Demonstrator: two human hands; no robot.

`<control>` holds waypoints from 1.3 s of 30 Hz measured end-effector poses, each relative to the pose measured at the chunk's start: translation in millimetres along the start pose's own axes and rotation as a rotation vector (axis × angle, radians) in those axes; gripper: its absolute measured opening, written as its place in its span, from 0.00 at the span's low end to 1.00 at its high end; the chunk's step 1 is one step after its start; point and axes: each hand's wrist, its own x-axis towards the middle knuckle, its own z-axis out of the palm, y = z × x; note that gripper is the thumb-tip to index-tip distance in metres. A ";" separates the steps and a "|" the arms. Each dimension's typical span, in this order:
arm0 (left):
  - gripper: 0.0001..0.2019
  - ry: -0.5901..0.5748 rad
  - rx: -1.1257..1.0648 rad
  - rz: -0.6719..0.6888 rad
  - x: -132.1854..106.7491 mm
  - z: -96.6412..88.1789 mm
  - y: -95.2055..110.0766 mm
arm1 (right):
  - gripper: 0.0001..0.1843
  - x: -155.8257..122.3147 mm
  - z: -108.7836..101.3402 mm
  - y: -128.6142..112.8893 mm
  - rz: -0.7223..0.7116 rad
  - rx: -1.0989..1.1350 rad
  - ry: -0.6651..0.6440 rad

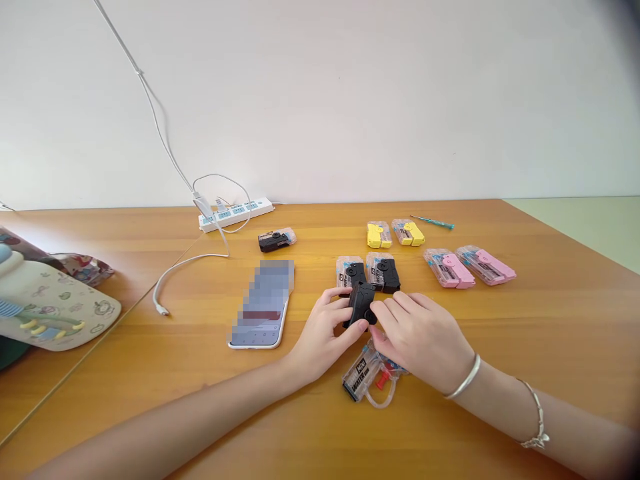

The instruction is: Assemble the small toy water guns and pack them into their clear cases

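Note:
Between my hands is a black plastic casing (362, 301), tilted up above the table. My left hand (324, 335) grips its left side, fingers at the upper edge and thumb at the lower. Closed fingers of my right hand (425, 337) pinch at its right edge; exactly what they touch there is hidden. Just below lies a clear mini water gun (364, 375) with a red trigger, partly under my right hand. Behind the casing are two black-and-clear folded water guns, one on the left (349, 268) and one on the right (384, 272).
A phone (265, 300) lies left of my hands. Further back are another black water gun (276, 240), two yellow ones (379, 235), two pink ones (449, 268) and a screwdriver (433, 222). A power strip (237, 215), white cable (185, 259) and patterned bottle (60, 303) stand left.

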 end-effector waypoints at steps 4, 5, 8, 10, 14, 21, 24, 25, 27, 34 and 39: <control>0.13 0.010 -0.020 -0.020 0.4 -0.8 -0.9 | 0.08 8.0 0.5 -9.6 -0.015 -0.094 -0.005; 0.14 0.018 -0.025 -0.024 0.2 -1.0 -1.2 | 0.08 9.6 0.4 -11.6 -0.024 -0.118 -0.012; 0.14 0.030 -0.036 -0.030 -0.4 -0.9 -2.7 | 0.06 11.9 0.6 -16.6 -0.033 -0.183 -0.049; 0.14 0.033 -0.046 -0.033 -0.5 -0.6 -3.6 | 0.05 11.5 1.7 -19.4 -0.022 -0.209 -0.079; 0.16 0.045 -0.061 -0.061 0.9 -0.7 -3.9 | 0.05 11.6 3.6 -25.1 -0.008 -0.247 -0.131; 0.14 0.058 -0.083 -0.061 2.1 -2.3 -4.8 | 0.08 25.7 3.7 -20.3 0.007 -0.116 -0.237; 0.14 0.068 -0.093 -0.056 1.8 -2.4 -6.0 | 0.07 27.8 4.7 -5.5 0.018 0.046 -0.192; 0.14 0.070 -0.097 -0.056 1.7 -2.3 -6.1 | 0.07 26.2 4.5 0.7 0.033 0.109 -0.168; 0.14 0.062 -0.098 -0.042 1.7 -2.4 -5.4 | 0.09 18.9 3.6 13.8 0.077 0.217 -0.123; 0.12 0.028 -0.041 -0.022 2.4 -2.8 -0.7 | 0.13 -23.3 10.5 52.2 0.167 0.287 -0.072; 0.09 0.042 -0.004 0.053 1.5 0.3 -2.4 | 0.08 -34.0 22.6 57.4 0.107 0.287 -0.157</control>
